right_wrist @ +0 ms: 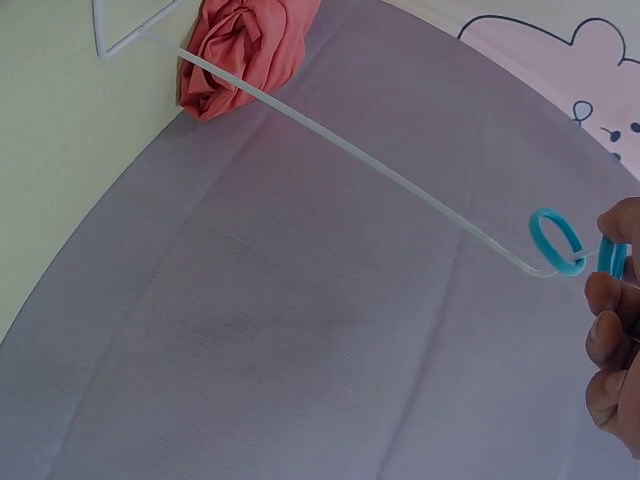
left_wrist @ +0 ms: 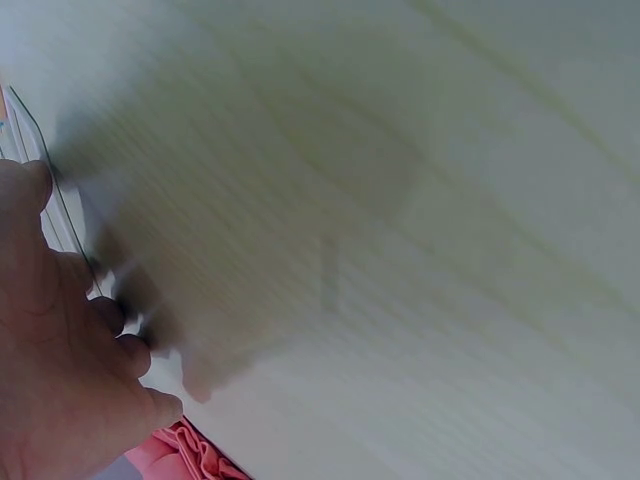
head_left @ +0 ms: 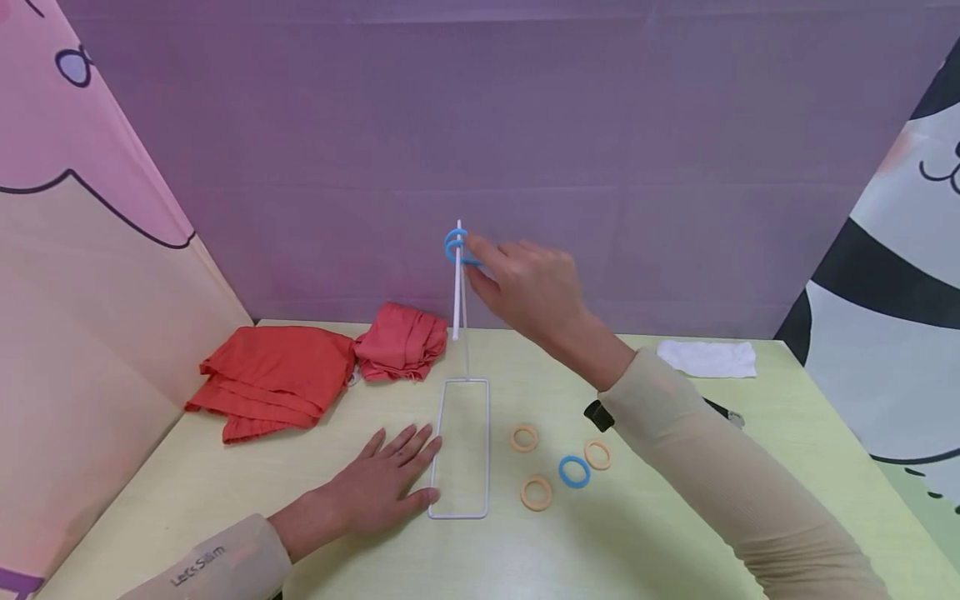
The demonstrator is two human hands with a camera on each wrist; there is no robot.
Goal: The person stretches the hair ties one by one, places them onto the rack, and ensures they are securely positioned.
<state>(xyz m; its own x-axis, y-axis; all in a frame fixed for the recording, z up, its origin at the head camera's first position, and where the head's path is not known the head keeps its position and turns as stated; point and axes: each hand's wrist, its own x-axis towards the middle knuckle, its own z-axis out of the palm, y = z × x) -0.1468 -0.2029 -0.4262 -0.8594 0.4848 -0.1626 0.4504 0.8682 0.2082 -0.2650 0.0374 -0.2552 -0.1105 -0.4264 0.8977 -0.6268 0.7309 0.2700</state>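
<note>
While the left hand (head_left: 378,490) lies flat with fingers spread, its fingertips touching the nine o'clock side of the base of a white wire stand (head_left: 457,292), the right hand (head_left: 536,287) pinches a held blue ring (right_wrist: 612,257) between thumb and forefinger at the stand's upper arm. A hanging blue ring (right_wrist: 571,267) encircles that arm just beside it; whether the held ring is also threaded cannot be told, as the fingers cover part of it. In the head view the blue loops overlap and are hard to separate.

Clock positions are taken from the stand's base in the head view. Three pale orange rings (head_left: 524,450) and a loose blue ring (head_left: 574,485) lie on the table (head_left: 637,533) between three and four o'clock. A large red cloth (head_left: 273,379) lies towards ten o'clock, a smaller red cloth (head_left: 401,343) at eleven. A white cloth (head_left: 707,358) at two is partly hidden by the right sleeve (head_left: 720,458), as is an unidentifiable dark strip. Both wrist views cut off their hands at the frame edge; the left one shows mostly blurred, shadowed tabletop.
</note>
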